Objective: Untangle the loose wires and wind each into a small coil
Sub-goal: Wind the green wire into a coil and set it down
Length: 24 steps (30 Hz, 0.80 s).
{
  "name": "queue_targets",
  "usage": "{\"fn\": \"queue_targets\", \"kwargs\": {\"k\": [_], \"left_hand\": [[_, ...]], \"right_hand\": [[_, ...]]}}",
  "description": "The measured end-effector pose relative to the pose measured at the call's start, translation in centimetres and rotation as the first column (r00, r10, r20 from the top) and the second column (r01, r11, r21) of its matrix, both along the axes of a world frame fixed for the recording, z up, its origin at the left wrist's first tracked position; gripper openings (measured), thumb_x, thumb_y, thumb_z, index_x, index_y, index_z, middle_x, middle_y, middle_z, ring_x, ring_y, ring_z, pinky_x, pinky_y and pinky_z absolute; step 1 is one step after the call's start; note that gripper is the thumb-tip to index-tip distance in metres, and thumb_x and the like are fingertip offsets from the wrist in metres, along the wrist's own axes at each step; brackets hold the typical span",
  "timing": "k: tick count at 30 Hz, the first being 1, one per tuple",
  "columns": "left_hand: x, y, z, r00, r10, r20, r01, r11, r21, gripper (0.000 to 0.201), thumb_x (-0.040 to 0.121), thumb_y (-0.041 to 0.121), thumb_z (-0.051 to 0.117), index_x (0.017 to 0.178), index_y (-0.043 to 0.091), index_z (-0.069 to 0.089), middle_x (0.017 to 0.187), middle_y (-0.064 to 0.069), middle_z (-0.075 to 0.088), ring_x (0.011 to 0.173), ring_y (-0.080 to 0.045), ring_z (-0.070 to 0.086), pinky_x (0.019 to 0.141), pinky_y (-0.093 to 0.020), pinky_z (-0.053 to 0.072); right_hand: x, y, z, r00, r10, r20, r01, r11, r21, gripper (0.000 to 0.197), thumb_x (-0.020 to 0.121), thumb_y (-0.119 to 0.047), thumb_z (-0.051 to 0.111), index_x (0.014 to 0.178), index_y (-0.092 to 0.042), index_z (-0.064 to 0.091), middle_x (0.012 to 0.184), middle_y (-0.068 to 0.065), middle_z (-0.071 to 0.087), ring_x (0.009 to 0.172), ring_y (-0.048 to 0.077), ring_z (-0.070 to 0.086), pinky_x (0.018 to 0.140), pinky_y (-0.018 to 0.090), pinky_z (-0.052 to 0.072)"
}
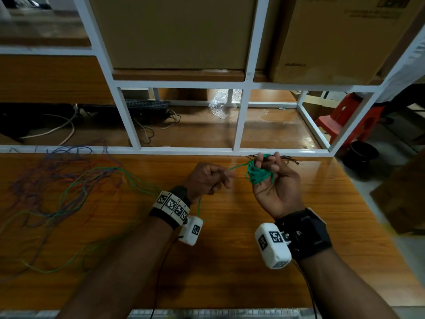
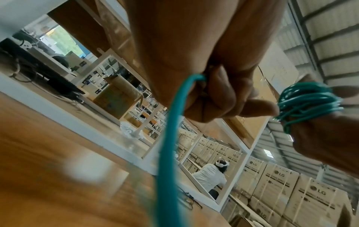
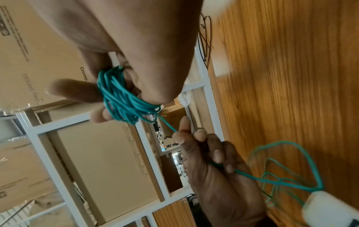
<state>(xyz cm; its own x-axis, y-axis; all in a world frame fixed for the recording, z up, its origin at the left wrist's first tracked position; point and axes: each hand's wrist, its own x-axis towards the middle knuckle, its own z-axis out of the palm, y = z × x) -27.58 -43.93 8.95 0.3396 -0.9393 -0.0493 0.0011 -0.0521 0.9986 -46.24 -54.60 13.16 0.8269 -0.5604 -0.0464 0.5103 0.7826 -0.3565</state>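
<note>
With the right hand (image 1: 274, 180) holding the green coil (image 1: 258, 172) wound round its fingers, the left hand (image 1: 208, 178), just beside it, pinches the green wire (image 3: 252, 176) and should feed it taut, 1 turn at a time.

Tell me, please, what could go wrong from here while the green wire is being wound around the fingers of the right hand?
1. The green coil sits loosely on the fingers of the right hand; turns could slip off and spring apart.
2. The wire's free length loops on the table; pulling it through the left hand may tighten a knot.
3. It could drag the tangled wires along.
</note>
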Motion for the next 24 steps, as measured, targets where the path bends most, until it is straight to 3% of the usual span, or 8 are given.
{"fn": "queue_targets", "kwargs": {"k": [4, 10, 12, 14, 16, 18, 21, 24], "left_hand": [[0.0, 0.5, -0.5, 0.992, 0.082, -0.098, -0.081, 0.997, 0.008, 0.025, 0.102, 0.021, 0.056, 0.097, 0.004, 0.074, 0.066, -0.006, 0.062, 0.041, -0.009, 0.032, 0.042, -0.022, 0.024], [0.6, -0.4, -0.4, 0.965, 0.254, -0.071, -0.233, 0.946, 0.226, 0.028, 0.103, 0.021, 0.052, 0.092, 0.004, 0.072, 0.052, 0.004, 0.040, 0.044, -0.012, 0.024, 0.044, -0.024, 0.017], [0.5, -0.3, -0.4, 0.981, 0.182, -0.062, -0.159, 0.951, 0.264, 0.027, 0.102, 0.018, 0.052, 0.090, 0.003, 0.071, 0.052, 0.004, 0.040, 0.043, -0.011, 0.024, 0.045, -0.024, 0.016], [-0.5, -0.1, -0.1, 0.998, 0.056, -0.039, -0.043, 0.959, 0.281, 0.026, 0.102, 0.019, 0.054, 0.088, 0.005, 0.072, 0.053, 0.002, 0.041, 0.044, -0.012, 0.025, 0.046, -0.026, 0.017], [-1.8, -0.2, 0.5, 0.999, -0.020, 0.038, 0.009, 0.964, 0.265, 0.024, 0.100, 0.021, 0.059, 0.089, 0.007, 0.075, 0.052, 0.003, 0.044, 0.043, -0.011, 0.028, 0.044, -0.024, 0.020], [-2.4, -0.5, 1.0, 0.986, -0.036, 0.164, -0.003, 0.973, 0.231, 0.021, 0.098, 0.018, 0.062, 0.091, 0.006, 0.077, 0.050, 0.007, 0.049, 0.041, -0.007, 0.033, 0.043, -0.020, 0.027], [-1.5, -0.3, 1.0, 0.891, -0.078, 0.448, -0.013, 0.981, 0.196, 0.027, 0.096, 0.016, 0.063, 0.071, 0.014, 0.073, 0.052, 0.011, 0.056, 0.048, -0.005, 0.048, 0.055, -0.031, 0.048], [0.4, 0.3, 1.2, 0.775, -0.130, 0.618, -0.037, 0.968, 0.249, 0.018, 0.093, 0.023, 0.070, 0.078, 0.016, 0.078, 0.060, 0.016, 0.061, 0.058, 0.000, 0.056, 0.062, -0.031, 0.050]], "right_hand": [[1.2, -0.5, 1.0, 0.986, -0.166, -0.007, 0.165, 0.976, 0.142, 0.033, 0.108, -0.024, 0.049, 0.086, -0.005, 0.065, 0.083, 0.008, 0.073, 0.091, 0.022, 0.074, 0.083, 0.030, 0.062], [3.5, 0.0, 3.4, 0.920, -0.387, -0.062, 0.382, 0.851, 0.360, 0.035, 0.107, -0.013, 0.048, 0.090, 0.007, 0.072, 0.082, 0.014, 0.076, 0.098, 0.030, 0.072, 0.102, 0.034, 0.054], [4.5, -0.2, 3.4, 0.884, -0.448, -0.134, 0.467, 0.840, 0.274, 0.028, 0.108, -0.015, 0.046, 0.116, 0.004, 0.065, 0.088, 0.015, 0.078, 0.106, 0.026, 0.070, 0.109, 0.034, 0.049], [5.0, -0.9, 1.7, 0.801, -0.540, -0.258, 0.556, 0.831, -0.014, 0.022, 0.109, -0.017, 0.046, 0.116, -0.004, 0.063, 0.094, 0.011, 0.080, 0.107, 0.020, 0.071, 0.109, 0.032, 0.048], [5.1, -1.4, -0.5, 0.593, -0.740, -0.318, 0.447, 0.631, -0.633, 0.029, 0.109, -0.024, 0.048, 0.101, -0.008, 0.071, 0.093, 0.004, 0.080, 0.095, 0.016, 0.073, 0.094, 0.027, 0.053], [4.7, -1.9, -3.0, 0.484, -0.855, -0.188, -0.055, 0.185, -0.981, 0.037, 0.109, -0.033, 0.048, 0.090, -0.012, 0.071, 0.077, -0.003, 0.070, 0.070, 0.015, 0.066, 0.065, 0.017, 0.046], [3.4, -2.5, -5.0, 0.612, -0.755, -0.235, -0.558, -0.201, -0.805, 0.035, 0.109, -0.036, 0.046, 0.086, -0.014, 0.060, 0.071, -0.004, 0.056, 0.062, 0.017, 0.056, 0.058, 0.031, 0.038], [1.6, -2.8, -4.7, 0.668, -0.591, -0.453, -0.687, -0.253, -0.682, 0.044, 0.108, -0.043, 0.044, 0.079, -0.017, 0.063, 0.072, -0.010, 0.063, 0.060, 0.004, 0.058, 0.061, 0.026, 0.040]]}}
